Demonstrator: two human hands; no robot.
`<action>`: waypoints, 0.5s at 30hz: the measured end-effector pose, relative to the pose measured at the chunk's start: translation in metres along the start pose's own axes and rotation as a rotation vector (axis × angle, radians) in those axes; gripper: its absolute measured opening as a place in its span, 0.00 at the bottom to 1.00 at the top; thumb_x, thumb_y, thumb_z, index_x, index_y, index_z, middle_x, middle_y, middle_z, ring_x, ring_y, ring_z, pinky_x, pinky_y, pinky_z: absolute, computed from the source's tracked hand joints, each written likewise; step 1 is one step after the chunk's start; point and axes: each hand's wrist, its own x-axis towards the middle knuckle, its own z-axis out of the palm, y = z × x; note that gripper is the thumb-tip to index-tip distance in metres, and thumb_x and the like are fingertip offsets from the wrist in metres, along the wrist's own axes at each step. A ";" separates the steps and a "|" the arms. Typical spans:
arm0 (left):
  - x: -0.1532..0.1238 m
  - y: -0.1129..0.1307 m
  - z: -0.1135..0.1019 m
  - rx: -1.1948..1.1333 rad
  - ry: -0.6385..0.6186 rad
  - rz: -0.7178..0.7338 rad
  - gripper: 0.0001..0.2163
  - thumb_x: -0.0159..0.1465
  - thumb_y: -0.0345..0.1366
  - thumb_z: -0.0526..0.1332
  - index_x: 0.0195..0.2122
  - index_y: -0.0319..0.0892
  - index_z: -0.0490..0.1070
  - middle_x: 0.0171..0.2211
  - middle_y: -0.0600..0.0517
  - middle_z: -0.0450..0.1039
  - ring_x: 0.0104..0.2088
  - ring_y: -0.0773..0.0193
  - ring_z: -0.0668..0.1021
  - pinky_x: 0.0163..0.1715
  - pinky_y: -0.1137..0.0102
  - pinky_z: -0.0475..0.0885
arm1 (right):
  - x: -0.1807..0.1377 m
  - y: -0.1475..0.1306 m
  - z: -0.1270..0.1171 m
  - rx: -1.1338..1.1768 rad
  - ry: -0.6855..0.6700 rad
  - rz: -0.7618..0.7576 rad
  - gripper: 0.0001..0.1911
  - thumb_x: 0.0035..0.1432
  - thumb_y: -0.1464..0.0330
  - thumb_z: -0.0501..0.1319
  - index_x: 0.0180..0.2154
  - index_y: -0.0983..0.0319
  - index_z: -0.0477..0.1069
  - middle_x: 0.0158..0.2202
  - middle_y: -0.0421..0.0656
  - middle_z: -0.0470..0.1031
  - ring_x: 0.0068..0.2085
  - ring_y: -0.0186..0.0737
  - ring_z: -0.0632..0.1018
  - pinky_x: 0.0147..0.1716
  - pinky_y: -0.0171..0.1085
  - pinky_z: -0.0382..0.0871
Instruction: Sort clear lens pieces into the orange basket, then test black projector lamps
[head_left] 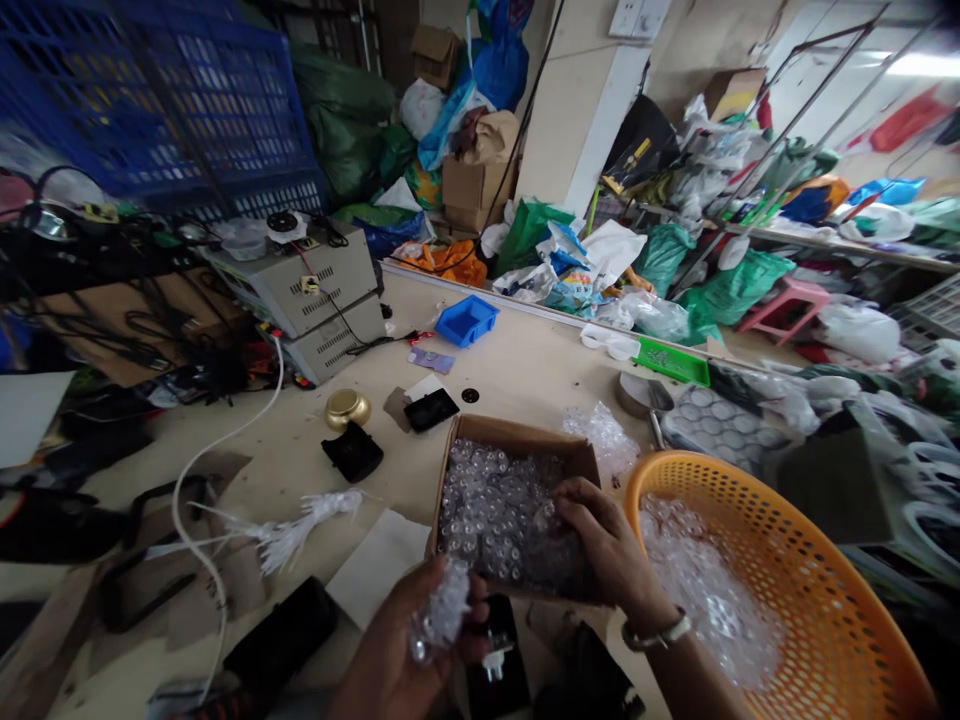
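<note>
Clear plastic pieces [480, 500], head view: loose in the open cardboard box [525, 437] on the counter [517, 380]. Left hand [397, 635] grip: cupped around a clump, near side of box. Right hand [607, 538] grip: fingers curled over box's right part; cannot tell whether on a piece. Probably best: left palm level against spills, right fingertips light, wrist clear of the orange basket [847, 620].

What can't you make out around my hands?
All in the head view:
Floor of the cardboard box: hidden by clear plastic pieces.
Number in the left hand: blurred, overlapping.
Whether the right hand grips one: too small, blurred.
Orange basket, near end: cut off by bottom edge.
</note>
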 end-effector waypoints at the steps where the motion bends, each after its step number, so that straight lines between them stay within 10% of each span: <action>1: -0.003 0.005 -0.006 -0.002 0.007 0.001 0.06 0.57 0.33 0.59 0.30 0.34 0.68 0.27 0.46 0.74 0.26 0.62 0.75 0.22 0.67 0.72 | 0.006 0.004 0.000 -0.109 -0.030 -0.035 0.10 0.56 0.63 0.53 0.30 0.62 0.67 0.25 0.38 0.69 0.28 0.34 0.71 0.27 0.31 0.64; 7: -0.012 0.016 -0.023 0.024 -0.001 0.100 0.07 0.54 0.32 0.61 0.33 0.37 0.67 0.31 0.45 0.76 0.28 0.58 0.77 0.22 0.66 0.71 | 0.020 0.016 0.028 -0.885 -0.416 -0.129 0.08 0.49 0.65 0.58 0.28 0.63 0.72 0.26 0.44 0.76 0.29 0.40 0.75 0.27 0.33 0.62; 15: -0.013 0.015 -0.017 0.049 0.035 0.068 0.08 0.55 0.33 0.60 0.34 0.37 0.66 0.30 0.45 0.75 0.29 0.56 0.77 0.23 0.65 0.70 | 0.013 0.008 0.038 -1.006 -0.537 -0.181 0.04 0.43 0.73 0.59 0.22 0.64 0.73 0.24 0.49 0.76 0.29 0.44 0.76 0.26 0.34 0.62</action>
